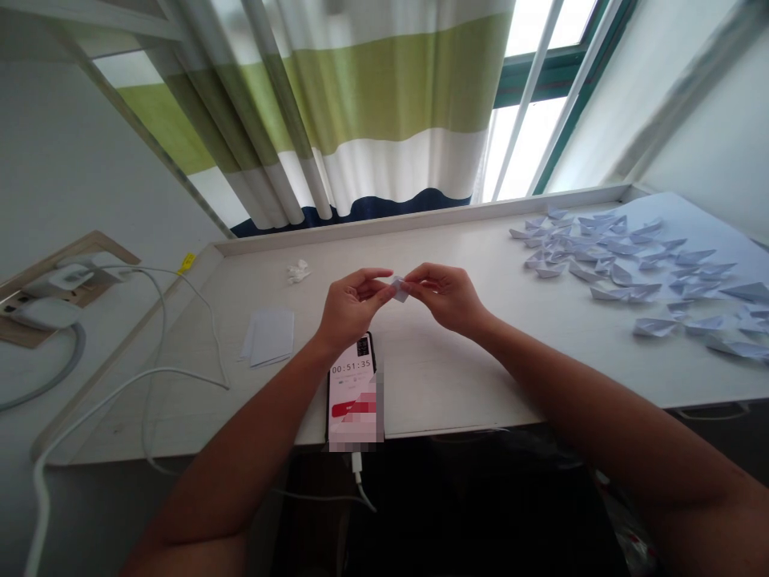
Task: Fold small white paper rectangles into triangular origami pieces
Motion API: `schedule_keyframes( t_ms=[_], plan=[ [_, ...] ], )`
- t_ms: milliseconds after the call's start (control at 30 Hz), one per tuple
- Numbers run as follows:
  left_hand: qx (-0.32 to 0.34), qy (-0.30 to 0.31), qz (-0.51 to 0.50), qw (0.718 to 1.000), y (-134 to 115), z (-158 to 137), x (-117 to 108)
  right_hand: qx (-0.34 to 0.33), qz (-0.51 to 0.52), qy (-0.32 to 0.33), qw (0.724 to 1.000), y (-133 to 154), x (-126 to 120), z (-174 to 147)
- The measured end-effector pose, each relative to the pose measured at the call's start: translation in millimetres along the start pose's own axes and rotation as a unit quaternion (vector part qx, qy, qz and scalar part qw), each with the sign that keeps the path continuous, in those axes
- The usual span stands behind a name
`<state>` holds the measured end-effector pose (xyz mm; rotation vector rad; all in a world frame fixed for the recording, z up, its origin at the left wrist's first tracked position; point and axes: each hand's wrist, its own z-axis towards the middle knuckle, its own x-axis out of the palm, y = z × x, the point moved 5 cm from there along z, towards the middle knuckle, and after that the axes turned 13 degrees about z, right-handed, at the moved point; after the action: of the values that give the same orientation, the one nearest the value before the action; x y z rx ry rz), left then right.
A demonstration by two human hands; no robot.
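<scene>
Above the middle of the desk, my left hand (pixel 354 303) and my right hand (pixel 448 295) come together at a small folded piece of white paper (pixel 400 289). Thumb and fingers of each hand pinch one side of it. It looks diamond-shaped, with one corner pointing down; my fingertips cover its side edges. To the right spreads a heap of folded white paper boats (pixel 625 248). Flat sheets of white paper (pixel 272 338) lie stacked to the left of my left hand.
A phone (pixel 352 393) showing a timer lies at the desk's front edge, with a cable plugged into it. Crumpled white paper (pixel 297 272) sits further back. White cables (pixel 162 320) run from a wall socket (pixel 60 280) across the desk's left side. A curtain (pixel 384 96) hangs behind.
</scene>
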<state>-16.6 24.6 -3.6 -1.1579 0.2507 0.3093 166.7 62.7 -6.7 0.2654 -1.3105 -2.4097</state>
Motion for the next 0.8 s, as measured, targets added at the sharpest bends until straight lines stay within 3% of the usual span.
schedule_keyframes(
  t_ms=[333,667,800],
  plan=[
    [-0.028,0.045,-0.036,0.998,5.8,2.1,7.2,0.068,0.126,-0.022,0.989,-6.8,-0.1,1.4],
    [-0.04,0.048,-0.065,0.996,10.5,4.0,8.8,0.07,0.115,-0.005,0.991,-11.9,2.8,-0.3],
    [-0.044,0.044,-0.062,0.996,9.6,3.8,7.0,0.038,0.074,-0.012,0.996,-7.0,3.2,-3.1]
  ],
)
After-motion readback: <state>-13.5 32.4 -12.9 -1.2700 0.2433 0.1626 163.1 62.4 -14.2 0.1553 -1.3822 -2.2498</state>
